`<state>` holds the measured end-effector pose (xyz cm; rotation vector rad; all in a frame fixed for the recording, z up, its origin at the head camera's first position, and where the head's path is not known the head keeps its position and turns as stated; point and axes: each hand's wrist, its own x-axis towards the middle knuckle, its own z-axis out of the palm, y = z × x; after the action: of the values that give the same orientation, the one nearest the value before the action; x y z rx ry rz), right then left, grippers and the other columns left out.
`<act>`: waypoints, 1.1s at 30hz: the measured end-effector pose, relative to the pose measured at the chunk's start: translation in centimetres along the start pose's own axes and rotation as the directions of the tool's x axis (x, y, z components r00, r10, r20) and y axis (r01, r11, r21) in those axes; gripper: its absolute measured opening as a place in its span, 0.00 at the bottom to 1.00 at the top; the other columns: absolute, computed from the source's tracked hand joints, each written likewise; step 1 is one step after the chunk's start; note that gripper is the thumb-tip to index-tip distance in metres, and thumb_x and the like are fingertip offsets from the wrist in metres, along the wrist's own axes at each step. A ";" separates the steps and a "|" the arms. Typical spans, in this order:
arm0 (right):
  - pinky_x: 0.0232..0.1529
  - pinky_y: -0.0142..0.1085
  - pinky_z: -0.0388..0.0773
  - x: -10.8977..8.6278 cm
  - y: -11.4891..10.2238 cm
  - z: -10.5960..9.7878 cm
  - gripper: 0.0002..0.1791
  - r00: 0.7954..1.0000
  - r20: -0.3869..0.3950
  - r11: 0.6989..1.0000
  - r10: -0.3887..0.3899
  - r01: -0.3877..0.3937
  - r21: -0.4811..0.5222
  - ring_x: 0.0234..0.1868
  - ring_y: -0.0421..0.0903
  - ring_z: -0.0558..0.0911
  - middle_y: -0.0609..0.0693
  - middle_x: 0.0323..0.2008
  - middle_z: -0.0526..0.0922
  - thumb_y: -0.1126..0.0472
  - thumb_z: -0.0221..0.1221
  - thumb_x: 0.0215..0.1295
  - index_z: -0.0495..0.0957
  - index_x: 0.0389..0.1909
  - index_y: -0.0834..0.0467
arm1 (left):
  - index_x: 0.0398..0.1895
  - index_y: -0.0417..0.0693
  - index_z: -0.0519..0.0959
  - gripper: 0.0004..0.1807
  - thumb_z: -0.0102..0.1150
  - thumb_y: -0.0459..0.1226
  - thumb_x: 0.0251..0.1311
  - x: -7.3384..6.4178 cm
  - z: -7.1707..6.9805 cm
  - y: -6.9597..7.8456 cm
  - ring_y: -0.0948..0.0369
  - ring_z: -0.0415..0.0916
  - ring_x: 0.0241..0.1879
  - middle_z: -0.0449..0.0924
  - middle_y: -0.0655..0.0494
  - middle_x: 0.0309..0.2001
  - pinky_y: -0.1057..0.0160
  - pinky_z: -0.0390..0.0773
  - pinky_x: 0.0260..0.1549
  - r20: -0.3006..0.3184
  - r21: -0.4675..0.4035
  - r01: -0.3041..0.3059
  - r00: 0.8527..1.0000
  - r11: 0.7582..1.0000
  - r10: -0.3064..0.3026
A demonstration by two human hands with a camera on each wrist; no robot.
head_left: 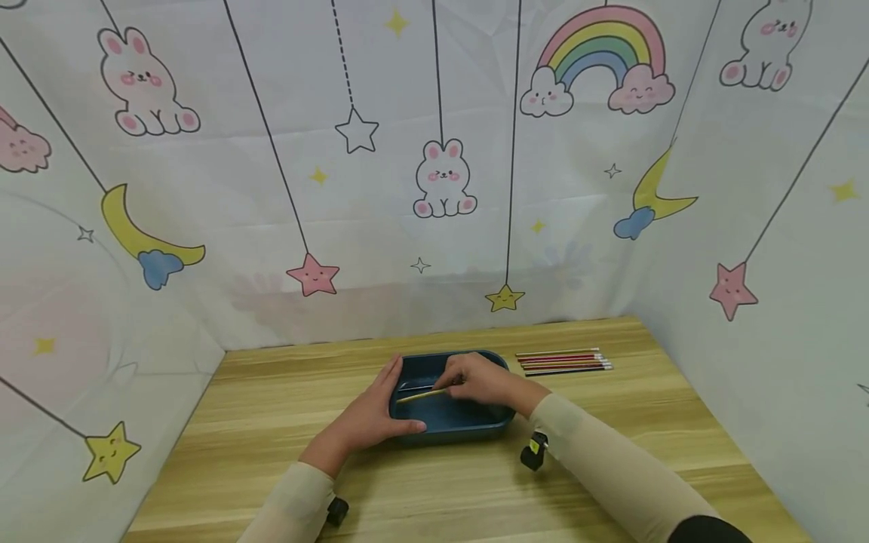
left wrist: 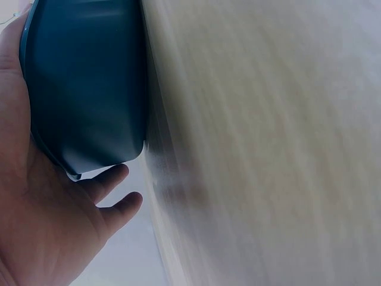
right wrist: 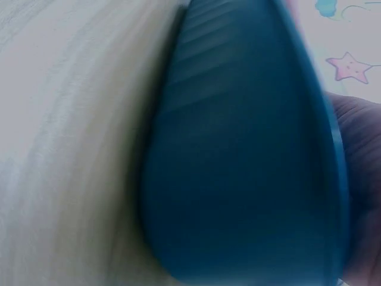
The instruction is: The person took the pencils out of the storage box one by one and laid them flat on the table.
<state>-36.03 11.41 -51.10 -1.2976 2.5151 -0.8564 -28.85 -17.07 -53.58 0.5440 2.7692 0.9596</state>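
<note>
A dark blue oblong tray (head_left: 451, 435) sits on the table. My left hand (head_left: 366, 411) grips its left end, thumb over the near rim and fingers along the far side. In the left wrist view, fingers (left wrist: 122, 205) reach round the tray's outer end. Inside the tray, my right hand (head_left: 478, 379) pinches a yellow pencil (head_left: 419, 395), its left end close to the tray's left wall. A second, darker slim pencil (head_left: 414, 388) lies just beyond it. The right wrist view shows mostly the tray's outer wall (right wrist: 244, 161), with the pencil hidden.
Several pencils (head_left: 563, 362) with pale ends lie side by side on the wooden table (head_left: 271, 422), right of the tray. A white cloth (head_left: 380, 226) printed with rabbits, stars and moons hangs behind the table and along both sides.
</note>
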 end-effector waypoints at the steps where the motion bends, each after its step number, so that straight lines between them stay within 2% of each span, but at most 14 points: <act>1: 0.41 0.34 0.81 -0.1 -0.2 -0.3 0.14 1.000 -0.003 1.000 -0.001 0.001 0.011 0.38 0.36 0.79 0.39 0.40 0.83 0.67 0.66 0.77 0.94 0.57 0.53 | 0.94 0.55 0.39 0.73 0.76 0.68 0.60 0.0 0.0 0.0 0.43 0.46 0.88 0.34 0.56 0.92 0.33 0.62 0.78 -0.001 0.001 0.000 1.000 1.000 0.000; 8: 0.44 0.36 0.81 -1.4 -0.4 -1.9 0.15 0.999 -0.043 0.999 0.021 -0.019 0.051 0.41 0.39 0.79 0.42 0.43 0.84 0.69 0.67 0.77 0.94 0.56 0.52 | 0.94 0.56 0.39 0.74 0.76 0.70 0.58 -0.1 -0.1 0.0 0.43 0.46 0.88 0.34 0.56 0.92 0.32 0.61 0.78 -0.003 -0.005 0.000 1.000 1.000 0.000; 18: 0.39 0.38 0.78 -3.7 -0.2 -4.4 0.14 0.997 -0.043 0.995 0.057 -0.053 0.091 0.38 0.43 0.76 0.44 0.43 0.81 0.67 0.64 0.81 0.92 0.58 0.54 | 0.94 0.58 0.38 0.75 0.76 0.72 0.56 0.0 0.0 -0.1 0.45 0.46 0.88 0.33 0.59 0.92 0.34 0.60 0.79 0.000 0.003 0.010 1.000 1.000 -0.010; 27: 0.41 0.38 0.81 -5.4 0.9 -5.8 0.13 0.994 -0.102 0.998 0.033 -0.026 0.065 0.39 0.41 0.78 0.46 0.43 0.83 0.67 0.64 0.80 0.93 0.56 0.55 | 0.94 0.57 0.40 0.73 0.77 0.69 0.58 -0.1 0.0 -0.1 0.43 0.46 0.88 0.34 0.58 0.92 0.32 0.61 0.78 -0.011 -0.006 0.005 1.000 1.000 -0.005; 33: 0.41 0.39 0.83 -6.9 1.4 -6.8 0.13 0.991 -0.125 0.997 0.054 -0.046 0.068 0.42 0.41 0.80 0.45 0.46 0.85 0.67 0.65 0.80 0.94 0.55 0.53 | 0.94 0.57 0.40 0.72 0.77 0.68 0.59 -0.1 0.0 0.0 0.44 0.45 0.88 0.34 0.58 0.92 0.32 0.60 0.79 -0.008 -0.011 0.002 1.000 1.000 -0.002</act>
<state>-35.62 20.30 -47.07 -1.1900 2.5796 -1.0319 -28.73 -17.13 -53.61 0.5371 2.7693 0.9774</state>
